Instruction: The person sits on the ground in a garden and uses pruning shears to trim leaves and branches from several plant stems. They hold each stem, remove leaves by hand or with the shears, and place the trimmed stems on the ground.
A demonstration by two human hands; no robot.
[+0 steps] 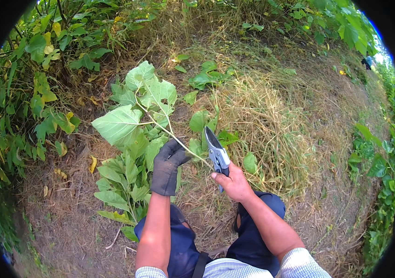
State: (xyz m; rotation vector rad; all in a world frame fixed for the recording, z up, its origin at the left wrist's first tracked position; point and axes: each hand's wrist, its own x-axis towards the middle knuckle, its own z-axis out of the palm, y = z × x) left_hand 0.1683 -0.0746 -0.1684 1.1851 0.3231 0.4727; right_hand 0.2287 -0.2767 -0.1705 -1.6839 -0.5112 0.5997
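My left hand (168, 166), in a dark work glove, grips a thin leafy branch (159, 125) near its lower part. Broad pale-green leaves, one with holes, spread from its far end. My bare right hand (234, 182) is closed around a pair of pruning shears (218, 156), blades pointing up and away from me. The stem's cut-looking lower end reaches the right thumb beside the shears' handle; whether the thumb touches it is hard to tell. Under and beside the left hand lie more leafy cuttings (128, 177) on the ground.
A mound of dry grass (270, 132) lies right of the shears. Loose green leaves (206, 74) rest beyond the branch. Dense leafy bushes (44, 87) stand at the left, and green vines (381, 166) line the right edge. My knees (263, 222) are bent below the hands.
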